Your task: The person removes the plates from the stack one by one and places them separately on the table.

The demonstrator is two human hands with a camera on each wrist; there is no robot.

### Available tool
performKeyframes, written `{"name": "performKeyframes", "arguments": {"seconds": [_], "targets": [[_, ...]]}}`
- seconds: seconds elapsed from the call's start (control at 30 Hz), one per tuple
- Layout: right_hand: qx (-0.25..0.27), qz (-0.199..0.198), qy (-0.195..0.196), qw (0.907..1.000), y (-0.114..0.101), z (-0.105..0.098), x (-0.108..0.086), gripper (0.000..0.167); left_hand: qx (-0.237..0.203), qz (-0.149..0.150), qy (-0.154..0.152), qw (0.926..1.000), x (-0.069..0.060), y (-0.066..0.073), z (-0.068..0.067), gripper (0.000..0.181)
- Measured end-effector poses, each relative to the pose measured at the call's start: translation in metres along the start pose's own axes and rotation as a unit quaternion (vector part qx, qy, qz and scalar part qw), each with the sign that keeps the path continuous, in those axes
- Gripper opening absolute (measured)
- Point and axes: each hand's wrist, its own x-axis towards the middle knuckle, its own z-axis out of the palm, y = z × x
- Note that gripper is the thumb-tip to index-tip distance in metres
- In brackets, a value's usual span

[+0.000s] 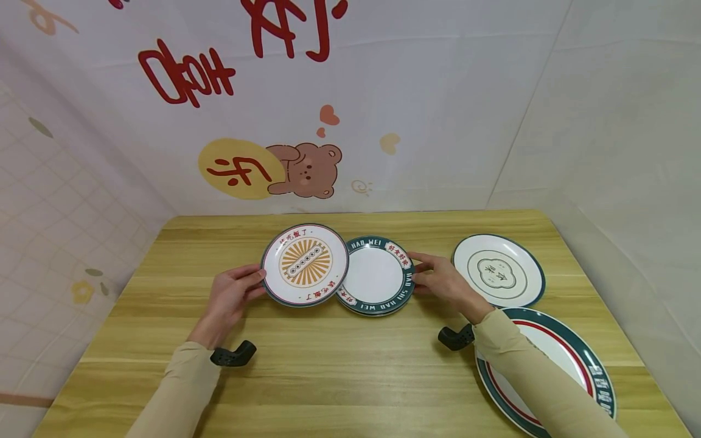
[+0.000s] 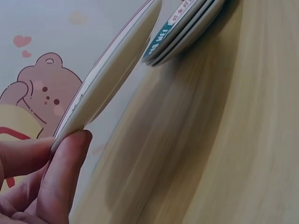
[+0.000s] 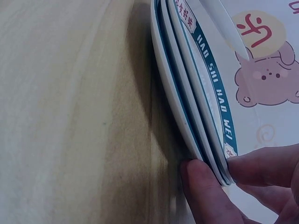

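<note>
My left hand (image 1: 229, 298) pinches the left rim of a white plate (image 1: 305, 264) with an orange sunburst design. The left wrist view shows this plate (image 2: 110, 70) tilted and raised off the wood, thumb and fingers on its edge. Beside it is a small stack of green-rimmed plates (image 1: 378, 277), its left edge partly covered by the sunburst plate in the head view. My right hand (image 1: 440, 280) pinches the stack's right rim. Several stacked edges show in the right wrist view, where thumb and finger grip the plate stack (image 3: 194, 102) from below and above.
A white plate (image 1: 498, 271) with a grey emblem lies at the right of the wooden table (image 1: 328, 377). Nearer, a large green-and-red-rimmed plate (image 1: 569, 347) lies partly under my right forearm. A printed wall cloth (image 1: 438, 91) stands behind the table.
</note>
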Motion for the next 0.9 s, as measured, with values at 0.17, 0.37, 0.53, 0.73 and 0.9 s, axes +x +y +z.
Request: {"name": "performKeyframes", "arguments": {"seconds": [0.17, 0.37, 0.53, 0.73, 0.9], "targets": [[-0.002, -0.001, 0.000, 1.0000, -0.001, -0.001, -0.001, 0.060, -0.003, -0.001, 0.008, 1.0000, 0.001, 0.001, -0.009, 0.043], [-0.006, -0.002, 0.001, 1.0000, 0.000, -0.001, 0.000, 0.060, 0.001, -0.003, 0.014, 0.9999, 0.002, 0.003, -0.020, 0.040], [-0.004, 0.001, 0.001, 1.0000, -0.001, -0.001, -0.001, 0.060, -0.004, -0.006, 0.017, 0.9998, 0.003, 0.006, -0.026, 0.030], [0.003, 0.007, 0.000, 1.0000, -0.001, -0.001, 0.001, 0.060, -0.007, -0.009, 0.021, 0.9997, 0.005, 0.009, -0.032, 0.011], [0.007, 0.006, -0.001, 1.0000, -0.001, -0.001, 0.000, 0.060, 0.003, -0.013, 0.028, 0.9995, 0.007, 0.011, -0.035, 0.030]]}}
